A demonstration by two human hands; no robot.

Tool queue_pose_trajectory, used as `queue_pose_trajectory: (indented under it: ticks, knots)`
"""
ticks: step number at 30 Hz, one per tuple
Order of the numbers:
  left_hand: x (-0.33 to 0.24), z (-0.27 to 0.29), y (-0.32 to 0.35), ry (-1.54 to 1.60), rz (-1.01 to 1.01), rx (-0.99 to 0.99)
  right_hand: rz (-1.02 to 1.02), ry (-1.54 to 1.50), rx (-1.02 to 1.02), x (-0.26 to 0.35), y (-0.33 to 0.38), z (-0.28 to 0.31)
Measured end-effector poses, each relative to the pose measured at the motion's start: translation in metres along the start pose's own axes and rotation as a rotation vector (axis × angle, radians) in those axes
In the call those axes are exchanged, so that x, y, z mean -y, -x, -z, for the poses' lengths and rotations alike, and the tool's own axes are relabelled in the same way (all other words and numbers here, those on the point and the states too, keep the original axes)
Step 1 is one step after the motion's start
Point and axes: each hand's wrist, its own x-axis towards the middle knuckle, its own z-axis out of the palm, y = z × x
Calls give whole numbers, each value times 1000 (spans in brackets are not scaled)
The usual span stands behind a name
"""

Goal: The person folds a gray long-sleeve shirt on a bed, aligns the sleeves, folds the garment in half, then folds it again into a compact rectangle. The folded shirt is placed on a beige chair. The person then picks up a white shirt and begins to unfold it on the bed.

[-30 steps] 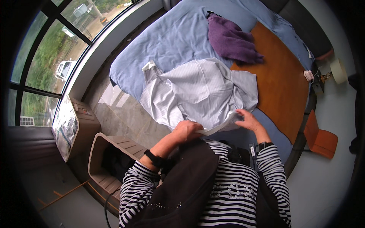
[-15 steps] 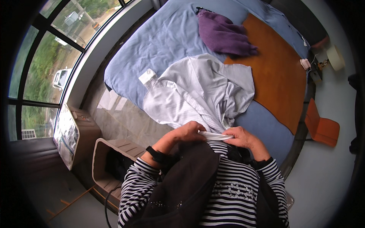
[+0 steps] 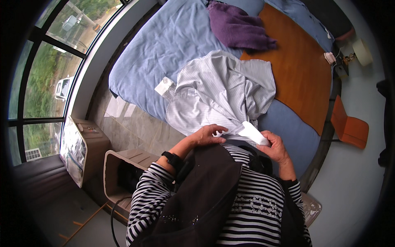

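A pale grey striped shirt [image 3: 222, 88] lies spread and rumpled over the near side of the bed, its near end drawn up toward my body. My right hand [image 3: 275, 147] pinches the end of a white band [image 3: 252, 133] on the shirt, which looks like its collar and tilts up. My left hand [image 3: 205, 136] is curled at the shirt's near edge, and a bit of white cloth shows between its thumb and fingers. A white tag or packet [image 3: 165, 86] lies beside the shirt's left part.
The bed has a blue sheet [image 3: 144, 70] and an orange-brown cover [image 3: 296, 74]. A purple cloth [image 3: 238, 26] is bunched farther back. Beige box-like stands [image 3: 108, 173] are at the left near a window [image 3: 53, 78]. An orange chair [image 3: 354, 129] stands at the right.
The white band, held level between both hands before, now tilts up from my right hand, which has moved right and slightly down. The shirt's left part has shifted right.
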Motion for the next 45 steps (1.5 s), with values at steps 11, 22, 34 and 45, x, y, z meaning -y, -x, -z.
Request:
queue_pose_trajectory:
  ticks: [11, 22, 34, 45]
  knots:
    - [-63, 1, -11, 285, -115, 182, -73, 193, 95, 11, -4, -10]
    - [-92, 8, -9, 34, -323, 200, -95, 92, -28, 25, 14, -6]
    - [23, 85, 25, -425, -125, -345, 202, -77, -697, 45, 150, 65]
    - [-46, 220, 138, -588, 26, -495, 540, -105, -421, 76, 169, 89]
